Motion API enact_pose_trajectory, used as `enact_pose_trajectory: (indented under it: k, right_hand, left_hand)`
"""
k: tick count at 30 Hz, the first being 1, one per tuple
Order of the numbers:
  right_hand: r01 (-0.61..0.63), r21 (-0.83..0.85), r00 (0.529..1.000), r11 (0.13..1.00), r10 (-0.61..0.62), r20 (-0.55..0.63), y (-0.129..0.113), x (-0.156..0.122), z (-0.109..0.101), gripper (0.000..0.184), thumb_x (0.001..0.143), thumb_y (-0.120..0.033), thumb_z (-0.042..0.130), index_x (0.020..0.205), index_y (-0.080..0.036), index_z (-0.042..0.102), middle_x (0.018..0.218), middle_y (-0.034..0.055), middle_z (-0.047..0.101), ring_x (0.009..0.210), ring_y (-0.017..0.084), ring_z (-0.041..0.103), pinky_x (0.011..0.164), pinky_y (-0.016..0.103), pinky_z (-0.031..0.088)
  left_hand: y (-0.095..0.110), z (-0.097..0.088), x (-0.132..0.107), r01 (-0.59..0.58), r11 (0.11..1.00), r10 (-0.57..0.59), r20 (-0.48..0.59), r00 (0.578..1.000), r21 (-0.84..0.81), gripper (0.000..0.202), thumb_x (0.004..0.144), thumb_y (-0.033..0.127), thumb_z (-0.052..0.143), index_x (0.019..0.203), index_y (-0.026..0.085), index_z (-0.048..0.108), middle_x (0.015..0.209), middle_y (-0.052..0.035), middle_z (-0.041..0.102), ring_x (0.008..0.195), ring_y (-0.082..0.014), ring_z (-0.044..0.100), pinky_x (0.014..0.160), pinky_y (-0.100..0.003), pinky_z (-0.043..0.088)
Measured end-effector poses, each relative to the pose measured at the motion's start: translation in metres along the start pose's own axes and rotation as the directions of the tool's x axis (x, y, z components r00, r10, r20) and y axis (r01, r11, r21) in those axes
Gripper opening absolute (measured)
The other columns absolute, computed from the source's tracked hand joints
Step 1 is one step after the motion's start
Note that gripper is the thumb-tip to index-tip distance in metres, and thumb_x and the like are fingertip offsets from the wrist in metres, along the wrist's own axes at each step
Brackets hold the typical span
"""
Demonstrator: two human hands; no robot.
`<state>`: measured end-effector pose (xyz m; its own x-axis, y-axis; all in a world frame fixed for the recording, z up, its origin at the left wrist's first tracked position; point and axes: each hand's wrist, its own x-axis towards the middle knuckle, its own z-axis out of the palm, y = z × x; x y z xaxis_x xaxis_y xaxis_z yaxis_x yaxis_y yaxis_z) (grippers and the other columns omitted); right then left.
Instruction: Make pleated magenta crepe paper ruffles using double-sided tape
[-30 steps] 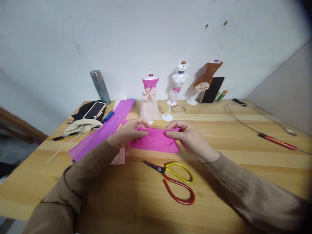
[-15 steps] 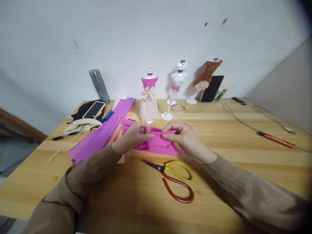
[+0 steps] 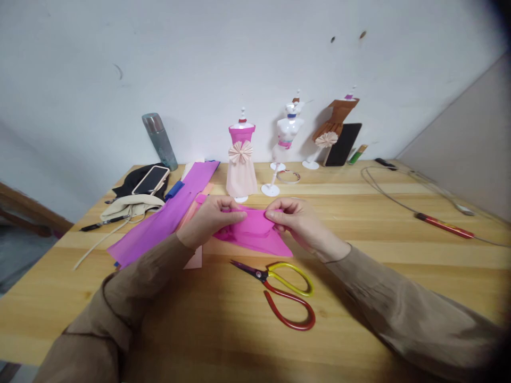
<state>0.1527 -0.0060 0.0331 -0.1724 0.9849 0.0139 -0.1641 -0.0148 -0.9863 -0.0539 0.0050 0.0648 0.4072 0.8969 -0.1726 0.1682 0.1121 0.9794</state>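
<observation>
My left hand (image 3: 211,217) pinches the top edge of a bright pink piece of fabric or crepe paper (image 3: 255,223) between thumb and fingers. At the same edge, a short way to the right, my right hand (image 3: 297,221) pinches it too. The lower part of the pink sheet spreads over the table, and the left end is partly hidden behind my left hand. Just below lie scissors (image 3: 261,275) with one yellow and one red handle, blades pointing left. A long purple sheet (image 3: 159,223) is to the left of my left hand.
Behind my hands stand a small dress form in a pink dress (image 3: 241,165), a bare white one (image 3: 289,130) and one in brown (image 3: 339,117). A phone (image 3: 150,180), pouch (image 3: 131,206) and bottle (image 3: 160,141) sit left. A red tool with a cable (image 3: 443,225) lies right.
The pink sheet's upper edge is drawn flatter and straighter between my two pinches. Its folded right corner no longer sticks out above my right fingers. The view has shifted slightly.
</observation>
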Motion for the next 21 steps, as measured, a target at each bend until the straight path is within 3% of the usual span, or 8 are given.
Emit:
enact_pose_trajectory:
  k: [5, 9, 13, 18, 21]
  right_hand:
    - [0.002, -0.107, 0.998, 0.994, -0.008, -0.058, -0.007, 0.003, -0.005, 0.031, 0.056, -0.039, 0.083, 0.061, -0.015, 0.064, 0.045, -0.0052, 0.051, 0.038, 0.004, 0.034, 0.038, 0.021, 0.023]
    - [0.017, -0.173, 0.999, 0.985, -0.025, -0.044, -0.01, 0.005, -0.012, 0.028, 0.058, -0.039, 0.082, 0.063, -0.016, 0.068, 0.045, -0.0044, 0.052, 0.039, 0.005, 0.036, 0.038, 0.021, 0.023]
    - [0.039, -0.129, 0.998, 0.991, -0.046, -0.053, -0.013, 0.006, -0.015, 0.026, 0.054, -0.036, 0.084, 0.057, -0.016, 0.067, 0.046, -0.003, 0.054, 0.041, 0.006, 0.041, 0.04, 0.021, 0.027]
    - [0.011, 0.014, 0.998, 1.0, -0.012, 0.061, -0.01, 0.009, -0.018, 0.027, 0.051, -0.035, 0.086, 0.056, -0.016, 0.067, 0.046, -0.0046, 0.053, 0.037, 0.002, 0.03, 0.037, 0.02, 0.023]
    - [-0.006, -0.039, 0.993, 0.999, 0.01, 0.115, -0.009, 0.011, -0.025, 0.026, 0.055, -0.037, 0.084, 0.061, -0.017, 0.069, 0.046, -0.0045, 0.053, 0.037, 0.004, 0.032, 0.039, 0.021, 0.026]
  left_hand:
    - [-0.002, -0.009, 0.006, 0.0, 0.994, -0.004, -0.037, 0.999, -0.108, 0.033, 0.063, 0.039, 0.08, 0.068, 0.015, 0.057, 0.043, 0.0059, 0.05, 0.034, -0.0067, 0.046, 0.032, -0.015, 0.031]
    - [0.003, -0.014, 0.007, -0.011, 0.995, 0.004, -0.067, 0.998, -0.098, 0.035, 0.061, 0.039, 0.081, 0.065, 0.014, 0.057, 0.04, 0.007, 0.047, 0.031, -0.0054, 0.042, 0.032, -0.015, 0.03]
    - [0.005, -0.019, 0.007, -0.029, 0.998, 0.027, -0.025, 0.999, -0.064, 0.04, 0.063, 0.046, 0.079, 0.062, 0.013, 0.057, 0.041, 0.0046, 0.05, 0.033, -0.006, 0.046, 0.033, -0.014, 0.03]
    - [0.003, -0.024, 0.008, -0.02, 0.995, 0.021, 0.007, 1.0, -0.102, 0.042, 0.061, 0.046, 0.08, 0.058, 0.013, 0.054, 0.041, 0.005, 0.049, 0.032, -0.0048, 0.043, 0.032, -0.014, 0.027]
    - [0.002, -0.029, 0.009, -0.002, 0.992, 0.007, 0.041, 0.999, -0.126, 0.042, 0.06, 0.045, 0.081, 0.06, 0.014, 0.053, 0.041, 0.0053, 0.049, 0.032, -0.0047, 0.042, 0.032, -0.014, 0.026]
